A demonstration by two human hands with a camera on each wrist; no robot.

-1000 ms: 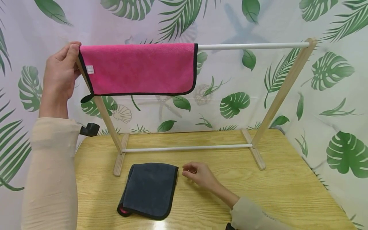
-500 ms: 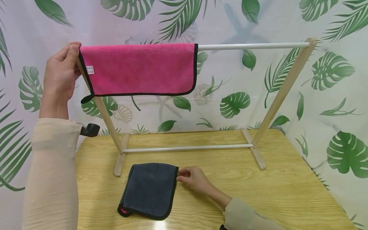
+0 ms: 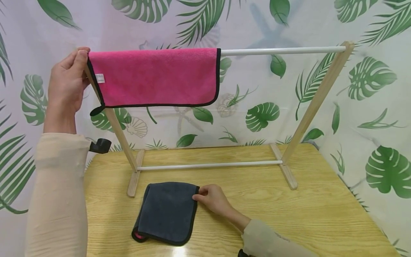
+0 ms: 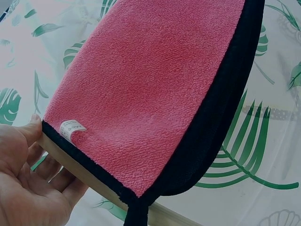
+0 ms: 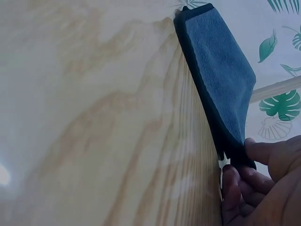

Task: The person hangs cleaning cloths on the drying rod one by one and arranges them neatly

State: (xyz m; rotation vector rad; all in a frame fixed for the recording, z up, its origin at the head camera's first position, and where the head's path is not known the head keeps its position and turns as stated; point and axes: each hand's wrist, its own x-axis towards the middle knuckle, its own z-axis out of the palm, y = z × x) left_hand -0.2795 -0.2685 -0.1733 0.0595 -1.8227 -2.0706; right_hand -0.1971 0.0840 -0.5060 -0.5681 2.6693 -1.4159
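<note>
A pink towel [image 3: 154,78] with black edging hangs folded over the white top bar of a wooden rack. At the rack's upper left corner my left hand [image 3: 68,76] grips the post top, thumb at the towel's edge. The left wrist view shows this thumb against the black trim, beside a white label [image 4: 72,130]. On the table lies a folded dark grey towel [image 3: 168,212], a bit of pink showing at its lower left. My right hand [image 3: 213,200] pinches its upper right corner between thumb and fingers, and the right wrist view shows that corner [image 5: 240,153] in the grip.
The rack's right post [image 3: 316,103] slants up to the bare right part of the top bar [image 3: 282,51]. A lower white bar [image 3: 208,165] joins its feet on the wooden table [image 3: 321,221]. Behind hangs a leaf-patterned cloth [image 3: 263,117].
My right hand has moved left to the grey towel and now pinches its corner. The left hand and the pink towel have stayed in place.
</note>
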